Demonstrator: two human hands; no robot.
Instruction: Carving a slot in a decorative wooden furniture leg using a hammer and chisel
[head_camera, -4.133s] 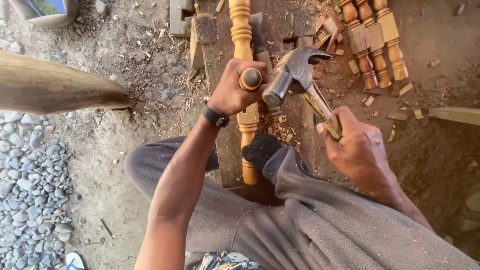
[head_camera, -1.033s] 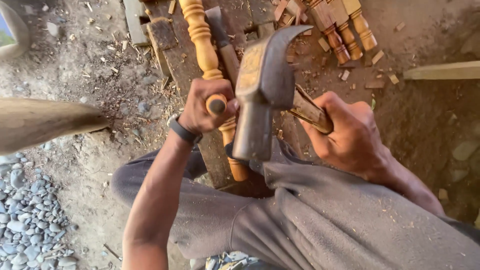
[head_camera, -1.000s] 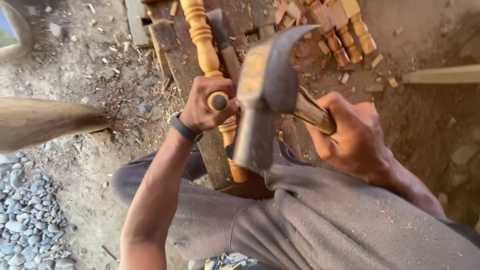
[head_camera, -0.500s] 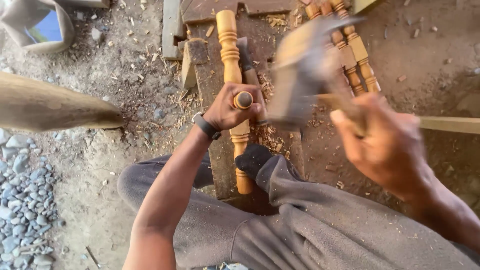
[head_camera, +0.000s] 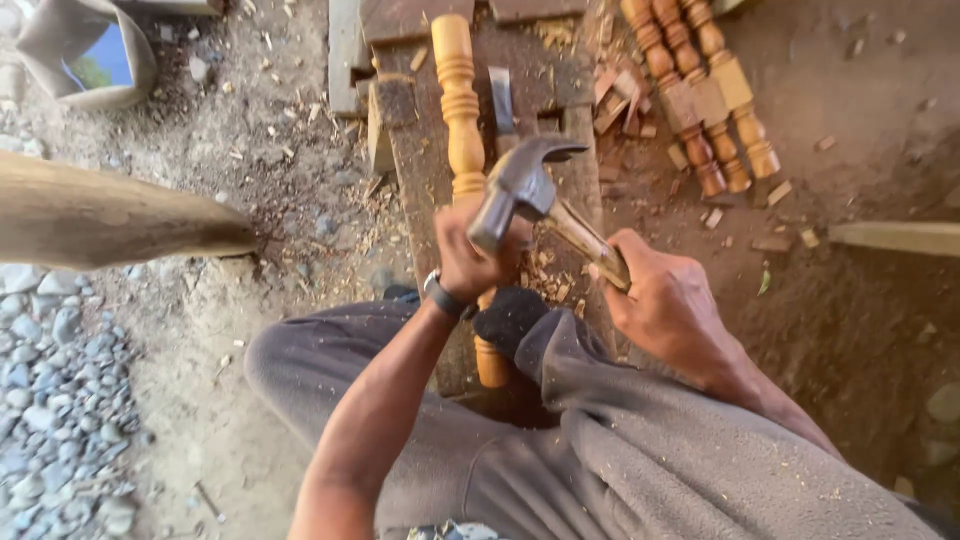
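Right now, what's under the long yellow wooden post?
The turned post lies on a dark wooden plank with chips around. The left hand, the hammer and a knee hide its lower part, so what's underneath there can't be seen.

Outdoor woodworking yard: dirt ground (head_camera: 250, 260), wood chips (head_camera: 620, 100), turned spindles (head_camera: 700, 90).

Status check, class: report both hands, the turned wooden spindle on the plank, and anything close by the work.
Right hand grips claw hammer. Left hand fisted over spindle, hammer head at it. Spindle flat on plank. Chisel beside it.
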